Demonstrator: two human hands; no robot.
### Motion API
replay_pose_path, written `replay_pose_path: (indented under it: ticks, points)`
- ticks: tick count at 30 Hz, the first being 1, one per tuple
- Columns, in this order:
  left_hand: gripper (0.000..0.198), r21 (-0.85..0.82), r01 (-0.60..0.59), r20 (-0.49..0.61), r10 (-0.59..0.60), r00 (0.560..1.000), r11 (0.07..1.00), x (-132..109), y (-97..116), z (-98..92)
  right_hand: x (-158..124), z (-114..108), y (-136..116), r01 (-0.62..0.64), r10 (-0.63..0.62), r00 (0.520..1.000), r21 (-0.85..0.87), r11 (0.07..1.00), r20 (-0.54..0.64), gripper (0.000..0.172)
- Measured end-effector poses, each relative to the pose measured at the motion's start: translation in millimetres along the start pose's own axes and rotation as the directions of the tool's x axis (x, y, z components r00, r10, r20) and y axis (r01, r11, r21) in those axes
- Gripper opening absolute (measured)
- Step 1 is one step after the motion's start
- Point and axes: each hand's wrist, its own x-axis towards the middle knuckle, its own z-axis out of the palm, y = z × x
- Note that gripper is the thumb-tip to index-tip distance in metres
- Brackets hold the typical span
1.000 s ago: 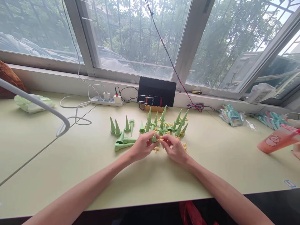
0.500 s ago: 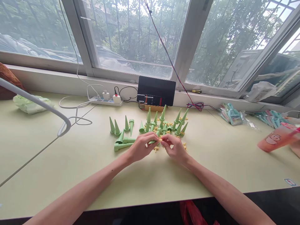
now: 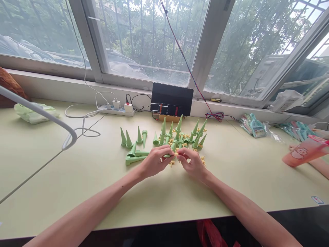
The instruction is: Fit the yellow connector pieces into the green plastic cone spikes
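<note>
My left hand [image 3: 156,161] is closed round a green plastic spike [image 3: 167,156], whose tip points back toward the palm. Facing it, the fingertips of my right hand [image 3: 191,162] pinch a small yellow plastic valve [image 3: 176,154], right at the end of the spike. My fingers cover much of both pieces, so I cannot tell whether they are joined. Just beyond my hands stand several green spikes [image 3: 179,127], some with yellow pieces on them. More green spikes [image 3: 134,160] lie by my left hand. Loose yellow valves [image 3: 171,164] are scattered below and beside my fingers.
A tablet [image 3: 171,99] leans at the windowsill behind the spikes. Left of it is a power strip [image 3: 115,110] with cables. A grey curved tube [image 3: 51,118] crosses the left side. At right are a pink cup [image 3: 299,154], another person's arm [image 3: 320,166] and bagged items [image 3: 254,125].
My two hands stay almost in place, with the right fingertips shifting slightly at the yellow valve. At the far right, the other person's arm has moved behind the cup.
</note>
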Motion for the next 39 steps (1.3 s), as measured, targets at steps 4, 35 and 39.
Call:
replay_pose_path:
  ticks: [4,35,39]
  points:
    - [0.013,0.006,-0.010,-0.008,0.010,1.000,1.000,0.6,1.3,0.1,0.7,0.7,-1.0,0.001,-0.001,1.000,0.040,0.999,-0.007,0.015]
    - [0.011,-0.018,-0.003,-0.006,0.003,1.000,1.000,-4.0,-0.6,3.7,-1.9,0.5,-1.2,-0.036,0.036,0.999,-0.001,0.999,-0.007,0.012]
    - [0.010,-0.003,-0.018,-0.013,0.018,1.000,1.000,-4.2,-0.6,4.2,-1.9,-0.1,-0.5,-0.018,0.018,1.000,-0.023,1.000,-0.008,0.013]
